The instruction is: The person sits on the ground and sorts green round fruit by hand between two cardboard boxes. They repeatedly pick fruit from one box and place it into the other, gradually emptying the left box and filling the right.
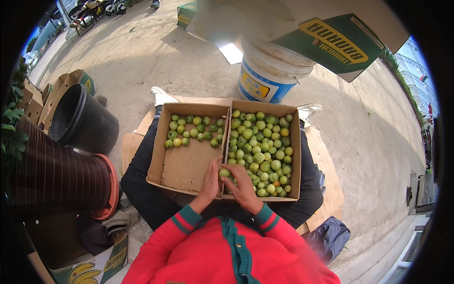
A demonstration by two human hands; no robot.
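Observation:
Two open cardboard boxes rest side by side across my lap. The left box [188, 167] has several round green fruits [194, 132], like unripe tomatoes, in its far part, and bare cardboard nearer me. Layers of similar fruit [259, 156], a few yellow or orange, fill the right box [297, 167]. Over the walls where the boxes meet, my right hand [243, 181] has its fingers around one green fruit [224, 173]. My left hand [210, 179] is beside that fruit, its fingers straight and together; whether it also grips the fruit is hidden.
Beyond the right box stands a white bucket [264, 80] under a green-and-white banana carton [340, 46]. To my left are a black bucket [85, 120], stacked brown pots [60, 170] and another banana carton [110, 261]. Dark cloth [328, 238] lies at my right on flattened cardboard [324, 177].

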